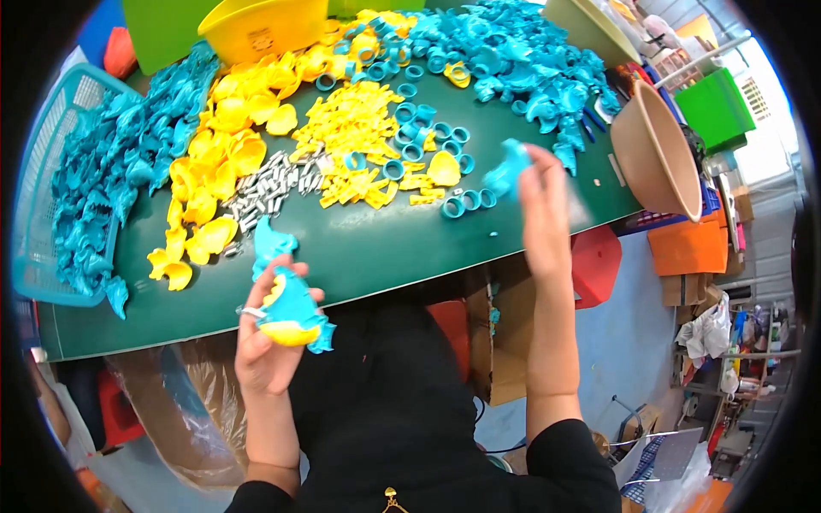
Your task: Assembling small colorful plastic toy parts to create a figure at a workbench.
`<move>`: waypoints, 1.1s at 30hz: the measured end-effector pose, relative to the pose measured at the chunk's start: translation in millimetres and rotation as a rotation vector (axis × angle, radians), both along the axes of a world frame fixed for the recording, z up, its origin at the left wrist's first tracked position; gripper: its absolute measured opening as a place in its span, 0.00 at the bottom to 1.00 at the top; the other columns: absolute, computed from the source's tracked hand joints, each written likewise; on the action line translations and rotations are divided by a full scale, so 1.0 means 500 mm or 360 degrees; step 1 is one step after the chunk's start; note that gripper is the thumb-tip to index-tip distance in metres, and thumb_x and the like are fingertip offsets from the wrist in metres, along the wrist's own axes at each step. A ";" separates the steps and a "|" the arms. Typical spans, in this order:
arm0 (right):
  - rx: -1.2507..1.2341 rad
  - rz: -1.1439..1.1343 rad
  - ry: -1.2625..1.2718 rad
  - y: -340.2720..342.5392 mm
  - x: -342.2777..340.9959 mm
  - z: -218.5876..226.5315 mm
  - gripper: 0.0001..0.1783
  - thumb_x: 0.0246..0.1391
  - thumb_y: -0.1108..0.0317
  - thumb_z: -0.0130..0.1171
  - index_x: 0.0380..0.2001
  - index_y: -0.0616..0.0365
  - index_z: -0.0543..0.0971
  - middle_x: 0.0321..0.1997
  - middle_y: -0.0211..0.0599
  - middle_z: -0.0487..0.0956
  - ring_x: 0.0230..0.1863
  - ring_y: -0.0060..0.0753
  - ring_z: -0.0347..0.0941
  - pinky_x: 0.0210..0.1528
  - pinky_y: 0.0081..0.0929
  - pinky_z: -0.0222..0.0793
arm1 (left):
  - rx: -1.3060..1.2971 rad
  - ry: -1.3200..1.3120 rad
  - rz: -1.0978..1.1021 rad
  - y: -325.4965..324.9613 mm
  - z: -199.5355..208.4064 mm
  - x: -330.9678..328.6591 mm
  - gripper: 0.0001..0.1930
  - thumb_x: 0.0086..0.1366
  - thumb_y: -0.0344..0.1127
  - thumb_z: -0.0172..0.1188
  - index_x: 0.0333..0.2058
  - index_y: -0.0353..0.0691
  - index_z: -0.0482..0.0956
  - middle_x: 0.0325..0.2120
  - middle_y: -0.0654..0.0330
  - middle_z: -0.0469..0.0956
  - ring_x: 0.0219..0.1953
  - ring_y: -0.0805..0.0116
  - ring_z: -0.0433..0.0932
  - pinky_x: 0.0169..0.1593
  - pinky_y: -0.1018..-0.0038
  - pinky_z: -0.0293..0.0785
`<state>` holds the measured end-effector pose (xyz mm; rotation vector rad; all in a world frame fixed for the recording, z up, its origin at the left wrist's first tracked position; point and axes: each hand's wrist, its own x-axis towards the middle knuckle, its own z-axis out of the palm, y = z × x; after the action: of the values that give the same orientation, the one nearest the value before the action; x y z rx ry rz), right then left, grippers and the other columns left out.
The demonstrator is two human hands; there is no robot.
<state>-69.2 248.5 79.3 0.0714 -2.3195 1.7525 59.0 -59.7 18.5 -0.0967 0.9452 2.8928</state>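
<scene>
My left hand (265,363) is closed around a teal and yellow moulded plastic part (297,309) at the table's front edge. Just beyond its fingertips is a separate teal plastic piece (270,243); whether the fingers touch it I cannot tell. Over the table on the right, my right hand (544,209) pinches a teal plastic piece (508,171), slightly blurred. Close to that piece lie several teal rings (470,200). Farther in are heaps of small yellow plastic pieces (355,115), small silvery cylinders (272,186) and curved yellow shells (208,171).
The green table (385,261) carries a large teal heap (539,64) at the back right. A teal basket (30,214) of teal pieces stands left, a yellow tub (261,30) behind. At the right edge is a beige basin (650,154), with a red stool (596,267) below.
</scene>
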 end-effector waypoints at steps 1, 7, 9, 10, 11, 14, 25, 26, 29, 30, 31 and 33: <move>0.0226 0.0216 0.0019 -0.030 0.038 -0.017 0.25 0.61 0.69 0.59 0.59 0.61 0.67 0.53 0.37 0.70 0.54 0.31 0.68 0.58 0.31 0.64 | -0.0003 -0.0001 -0.0062 0.012 0.003 -0.004 0.50 0.51 0.38 0.70 0.69 0.31 0.54 0.63 0.47 0.65 0.58 0.49 0.75 0.60 0.59 0.74; 0.0995 0.0498 0.0139 -0.126 0.107 -0.073 0.36 0.49 0.70 0.71 0.62 0.58 0.70 0.54 0.46 0.68 0.58 0.53 0.64 0.60 0.41 0.64 | -0.0010 -0.0028 -0.0174 0.049 0.004 -0.027 0.50 0.51 0.37 0.71 0.69 0.31 0.53 0.63 0.48 0.67 0.59 0.50 0.75 0.61 0.59 0.74; 0.1326 0.0361 0.0471 -0.134 0.104 -0.092 0.30 0.49 0.70 0.71 0.57 0.60 0.76 0.50 0.43 0.72 0.51 0.47 0.69 0.53 0.37 0.69 | -0.0070 -0.0044 -0.0128 0.052 0.010 -0.023 0.50 0.51 0.37 0.71 0.69 0.31 0.54 0.63 0.48 0.66 0.59 0.50 0.75 0.62 0.59 0.74; 0.1311 0.0390 0.0480 -0.133 0.103 -0.094 0.30 0.49 0.70 0.71 0.57 0.60 0.76 0.50 0.43 0.72 0.51 0.47 0.69 0.53 0.37 0.69 | -0.0116 -0.0053 -0.0120 0.057 0.012 -0.024 0.49 0.50 0.37 0.71 0.69 0.32 0.56 0.63 0.48 0.66 0.60 0.50 0.75 0.62 0.59 0.74; 0.1045 0.0397 0.0376 -0.128 0.103 -0.095 0.29 0.49 0.71 0.70 0.57 0.61 0.76 0.48 0.42 0.73 0.48 0.43 0.71 0.52 0.35 0.69 | -0.0193 -0.0043 -0.0097 0.062 0.018 -0.028 0.48 0.50 0.37 0.71 0.68 0.32 0.58 0.64 0.48 0.66 0.61 0.50 0.74 0.63 0.59 0.72; 0.0278 0.0565 0.0037 -0.132 0.133 -0.059 0.27 0.52 0.76 0.66 0.57 0.65 0.77 0.44 0.37 0.74 0.46 0.27 0.72 0.50 0.23 0.68 | -0.0352 -0.0031 -0.0103 0.068 0.023 -0.027 0.49 0.49 0.35 0.73 0.68 0.32 0.58 0.64 0.48 0.65 0.61 0.51 0.73 0.64 0.58 0.71; -0.0030 0.0732 -0.0013 -0.173 0.185 -0.066 0.28 0.52 0.75 0.70 0.57 0.67 0.77 0.45 0.36 0.73 0.46 0.26 0.72 0.49 0.20 0.71 | -0.0385 0.0204 -0.0178 0.071 0.016 -0.023 0.42 0.54 0.17 0.66 0.68 0.34 0.60 0.67 0.50 0.61 0.65 0.62 0.67 0.65 0.64 0.70; -0.0051 0.0736 -0.0028 -0.173 0.187 -0.068 0.28 0.52 0.75 0.70 0.57 0.66 0.77 0.45 0.36 0.73 0.46 0.26 0.72 0.49 0.20 0.71 | -0.0395 0.0239 -0.0167 0.074 0.015 -0.023 0.41 0.55 0.18 0.67 0.68 0.34 0.60 0.68 0.50 0.60 0.65 0.62 0.67 0.65 0.64 0.70; -0.0112 0.0847 -0.0028 -0.165 0.185 -0.072 0.27 0.52 0.75 0.69 0.57 0.66 0.78 0.47 0.36 0.72 0.47 0.26 0.72 0.49 0.20 0.71 | -0.0327 0.0148 -0.0164 0.073 0.014 -0.022 0.42 0.56 0.23 0.70 0.68 0.34 0.59 0.68 0.44 0.60 0.66 0.58 0.67 0.66 0.62 0.68; -0.0109 0.0841 -0.0035 -0.164 0.184 -0.069 0.27 0.52 0.75 0.69 0.57 0.66 0.78 0.47 0.36 0.72 0.47 0.26 0.72 0.49 0.20 0.71 | -0.0253 0.0021 -0.0169 0.072 0.014 -0.021 0.44 0.56 0.28 0.73 0.68 0.33 0.58 0.67 0.40 0.60 0.67 0.54 0.66 0.67 0.60 0.66; -0.0049 0.0842 -0.0094 -0.164 0.179 -0.065 0.26 0.53 0.75 0.68 0.57 0.66 0.78 0.49 0.37 0.71 0.47 0.25 0.71 0.49 0.20 0.71 | -0.0269 0.0052 -0.0117 0.080 0.017 -0.026 0.42 0.56 0.30 0.74 0.66 0.33 0.61 0.64 0.42 0.66 0.64 0.55 0.70 0.65 0.62 0.68; -0.0073 0.0897 -0.0292 -0.160 0.160 -0.064 0.24 0.57 0.77 0.64 0.58 0.66 0.77 0.57 0.40 0.68 0.54 0.30 0.71 0.55 0.25 0.70 | -0.0349 0.0107 -0.0033 0.089 0.003 -0.040 0.39 0.56 0.26 0.73 0.65 0.33 0.63 0.62 0.47 0.67 0.61 0.60 0.71 0.63 0.64 0.71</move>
<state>10.8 168.3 47.3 0.6378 -2.5582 2.1375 38.7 -15.4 20.2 -0.0052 1.2645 2.7799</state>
